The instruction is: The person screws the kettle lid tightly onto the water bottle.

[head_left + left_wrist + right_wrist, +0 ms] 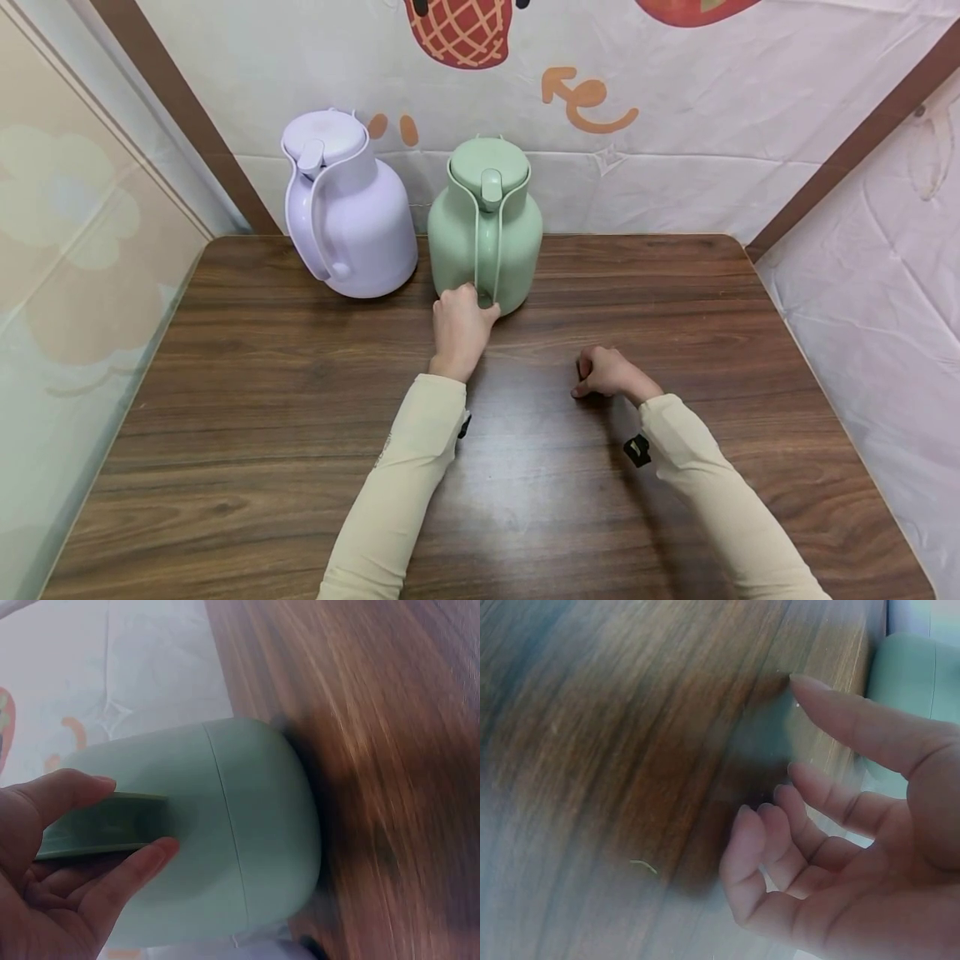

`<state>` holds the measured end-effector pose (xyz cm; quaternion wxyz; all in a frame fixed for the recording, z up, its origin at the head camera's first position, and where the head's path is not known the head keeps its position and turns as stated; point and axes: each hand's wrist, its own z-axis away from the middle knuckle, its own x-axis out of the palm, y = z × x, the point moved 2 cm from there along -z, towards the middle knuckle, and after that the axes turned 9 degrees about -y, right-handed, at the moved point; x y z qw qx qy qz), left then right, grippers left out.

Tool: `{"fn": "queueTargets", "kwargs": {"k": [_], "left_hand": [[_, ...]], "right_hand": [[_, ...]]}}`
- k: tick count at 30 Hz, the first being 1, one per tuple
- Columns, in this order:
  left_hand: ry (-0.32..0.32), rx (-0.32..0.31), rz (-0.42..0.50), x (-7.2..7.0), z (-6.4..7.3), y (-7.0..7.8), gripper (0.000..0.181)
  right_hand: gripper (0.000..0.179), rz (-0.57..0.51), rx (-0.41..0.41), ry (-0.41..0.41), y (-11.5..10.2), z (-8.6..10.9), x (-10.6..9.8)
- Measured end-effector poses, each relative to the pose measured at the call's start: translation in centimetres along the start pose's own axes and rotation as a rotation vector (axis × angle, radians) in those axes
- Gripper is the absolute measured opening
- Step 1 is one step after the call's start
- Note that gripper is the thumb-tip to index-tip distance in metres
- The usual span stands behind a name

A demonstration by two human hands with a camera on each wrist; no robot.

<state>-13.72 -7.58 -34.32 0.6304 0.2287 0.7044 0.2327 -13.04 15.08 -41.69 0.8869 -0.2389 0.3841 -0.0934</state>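
Note:
A pale green thermos jug [446, 233] stands upright near the back edge of the table, its handle [487, 250] facing me. My left hand [459, 332] grips the lower part of that handle. In the left wrist view, the thumb and a finger [124, 881] lie on opposite sides of the handle [90, 829]. To the right and nearer to me, my right hand [611, 372] is low over the wooden table. Its fingers [742, 840] are loosely curled, with nothing between them and the thumb. The green jug's base [900, 675] shows beyond it in the right wrist view.
A lilac thermos jug [367, 217] stands to the left of the green one, its handle turned toward the front left. The brown wooden table [262, 467] reaches back to a white printed cloth [675, 150]. More cloth hangs along both sides.

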Motion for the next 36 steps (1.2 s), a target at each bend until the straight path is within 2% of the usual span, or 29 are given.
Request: {"fn": "queueTargets", "kwargs": {"k": [10, 23, 29, 36], "left_hand": [[0.007, -0.017, 0.02, -0.3, -1.6, -0.9, 0.031], [-0.006, -0.073, 0.028, -0.8, -3.0, -1.5, 0.027], [-0.01, -0.09, 0.036, -0.7, -3.3, -1.6, 0.026], [-0.029, -0.112, 0.02, -0.7, -3.1, -1.7, 0.027]], "right_hand": [[0.028, 0.0, 0.0, -0.002, 0.0, 0.2, 0.0], [0.029, 0.005, -0.014, -0.013, -0.3, 0.5, 0.0], [0.029, 0.051, -0.05, -0.008, -0.2, 0.5, -0.1], [0.028, 0.069, -0.07, 0.005, -0.2, 0.6, 0.0]]}}
